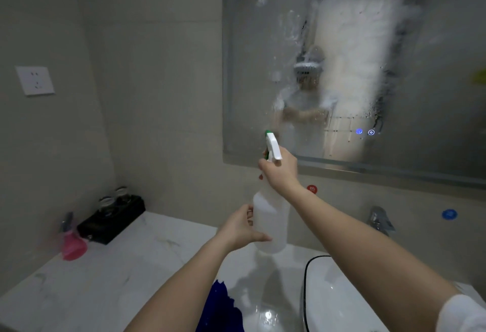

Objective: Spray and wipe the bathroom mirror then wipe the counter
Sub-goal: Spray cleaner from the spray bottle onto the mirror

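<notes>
A translucent white spray bottle point(273, 216) with a white and green trigger head is held up in front of the mirror point(434, 42). My right hand point(281, 171) grips its neck at the trigger, the nozzle aimed at the glass. My left hand point(243, 227) steadies the bottle's body from the left. The mirror is wet with droplets and streaks. A blue cloth point(218, 308) lies on the white marble counter point(110, 273) beneath my left forearm.
A white basin with a dark rim point(326, 295) sits at the lower right, a chrome tap point(381, 220) behind it. A black tray holding glasses point(113, 216) and a pink bottle point(72, 245) stand at the counter's back left. A wall socket point(35, 80) is on the left wall.
</notes>
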{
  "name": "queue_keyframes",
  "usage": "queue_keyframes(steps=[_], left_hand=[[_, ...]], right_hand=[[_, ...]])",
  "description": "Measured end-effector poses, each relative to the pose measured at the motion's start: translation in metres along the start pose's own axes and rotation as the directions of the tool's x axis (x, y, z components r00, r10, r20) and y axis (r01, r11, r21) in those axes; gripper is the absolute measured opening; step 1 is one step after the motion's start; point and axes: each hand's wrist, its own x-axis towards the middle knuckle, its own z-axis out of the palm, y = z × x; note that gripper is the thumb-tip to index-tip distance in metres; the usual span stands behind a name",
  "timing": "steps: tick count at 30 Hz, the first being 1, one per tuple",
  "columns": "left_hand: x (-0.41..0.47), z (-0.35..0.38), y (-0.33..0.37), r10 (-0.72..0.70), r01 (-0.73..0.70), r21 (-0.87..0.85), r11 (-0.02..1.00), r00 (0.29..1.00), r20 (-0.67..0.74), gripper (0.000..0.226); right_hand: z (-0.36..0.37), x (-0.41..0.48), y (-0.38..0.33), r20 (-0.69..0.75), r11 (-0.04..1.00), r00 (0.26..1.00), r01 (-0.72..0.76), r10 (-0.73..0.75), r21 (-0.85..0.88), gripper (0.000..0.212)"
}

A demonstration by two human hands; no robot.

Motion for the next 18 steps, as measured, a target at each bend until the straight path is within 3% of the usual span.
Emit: queue_keyframes(steps=[3, 13, 18], left_hand=[[0.0, 0.001, 0.003, 0.024, -0.024, -0.009, 1.0, 1.0, 0.015, 0.075], [0.007, 0.007, 0.009, 0.084, -0.084, -0.005, 0.996, 0.996, 0.033, 0.076], [0.014, 0.034, 0.006, 0.086, -0.083, -0.084, 0.993, 0.996, 0.037, 0.081]], right_hand=[[-0.005, -0.002, -0.001, -0.044, 0.999, 0.999, -0.006, 0.003, -0.049, 0.005], [-0.027, -0.019, 0.005, -0.131, 0.996, 0.99, 0.067, -0.059, 0.057, 0.016], [-0.032, -0.009, 0.022, -0.153, 0.997, 0.985, 0.075, -0.079, -0.033, 0.009]])
